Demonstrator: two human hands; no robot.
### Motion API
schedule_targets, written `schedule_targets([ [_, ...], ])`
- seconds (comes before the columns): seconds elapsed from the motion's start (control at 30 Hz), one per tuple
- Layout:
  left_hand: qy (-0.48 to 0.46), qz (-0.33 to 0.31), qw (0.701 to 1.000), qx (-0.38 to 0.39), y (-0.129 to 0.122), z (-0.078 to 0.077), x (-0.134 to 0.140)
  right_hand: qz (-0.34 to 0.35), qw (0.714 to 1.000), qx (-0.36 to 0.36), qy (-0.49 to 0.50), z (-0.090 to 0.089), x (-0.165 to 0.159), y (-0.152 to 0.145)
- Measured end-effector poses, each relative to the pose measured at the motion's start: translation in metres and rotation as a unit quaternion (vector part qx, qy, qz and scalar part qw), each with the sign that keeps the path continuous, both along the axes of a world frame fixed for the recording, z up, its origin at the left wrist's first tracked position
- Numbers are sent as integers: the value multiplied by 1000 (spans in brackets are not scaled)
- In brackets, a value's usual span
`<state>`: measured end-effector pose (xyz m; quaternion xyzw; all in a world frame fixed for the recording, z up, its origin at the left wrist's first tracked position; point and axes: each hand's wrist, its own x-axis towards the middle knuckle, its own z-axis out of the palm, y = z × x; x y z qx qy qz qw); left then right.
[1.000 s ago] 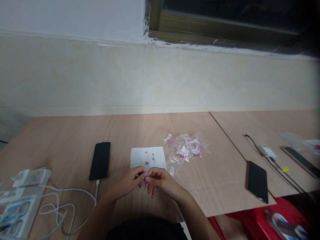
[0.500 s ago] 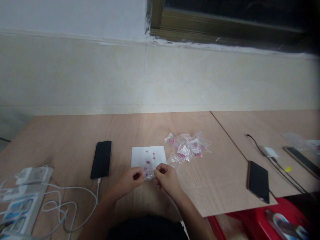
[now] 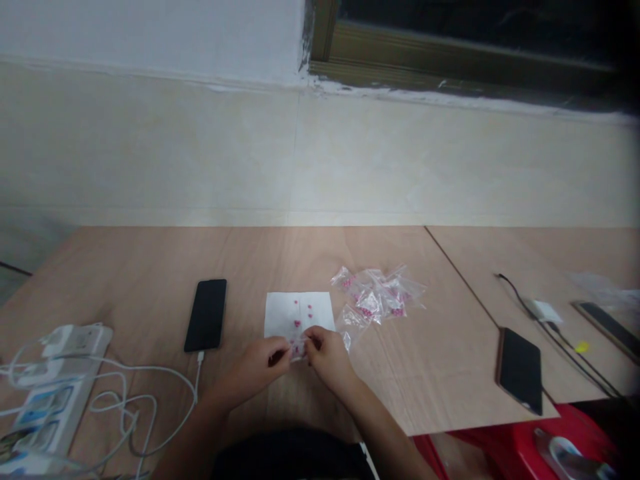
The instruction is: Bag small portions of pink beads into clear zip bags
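Observation:
A small clear plastic bag [image 3: 299, 349] with pink bits in it lies between my hands, over the near edge of a white sheet of paper [image 3: 277, 308]. My left hand [image 3: 267, 360] is closed, thumb and forefinger pinched at the bag's left side. On the other side my right hand [image 3: 326, 353] pinches the bag's right edge; the exact grip is too small to make out. Several small pink pieces [image 3: 297, 323] are spread on the paper ahead of my fingers. To the right of the paper is a pile of clear bags [image 3: 373, 300] holding pink pieces.
A black phone [image 3: 206, 315] on a white cable lies left of the paper. A white power strip [image 3: 75, 387] with tangled cables stands at far left. Another phone [image 3: 520, 370], a white adapter [image 3: 545, 311] and dark cables lie right. A red stool [image 3: 560, 440] is below the table edge.
My right hand has come slightly left, nearer my left hand, and the fingertips are closer together at the bag. The whole view has shifted a little.

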<state>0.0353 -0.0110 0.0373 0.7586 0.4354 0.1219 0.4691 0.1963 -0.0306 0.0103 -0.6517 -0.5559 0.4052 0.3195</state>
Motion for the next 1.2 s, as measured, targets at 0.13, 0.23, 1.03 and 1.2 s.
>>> schedule_targets([
  [0.13, -57, 36, 995, 70, 1, -1, -11, 24, 992, -32, 118, 10, 2, 4],
  [0.23, -89, 26, 995, 43, 4, -14, -11, 47, 979, -46, 194, 13, 3, 8],
  [1.03, -100, 177, 975, -89, 21, -76, -35, -4, 952, -115, 282, -66, -6, 16],
  [1.2, -142, 162, 963, -163, 23, -69, -36, -14, 929, -146, 341, -75, -5, 19],
])
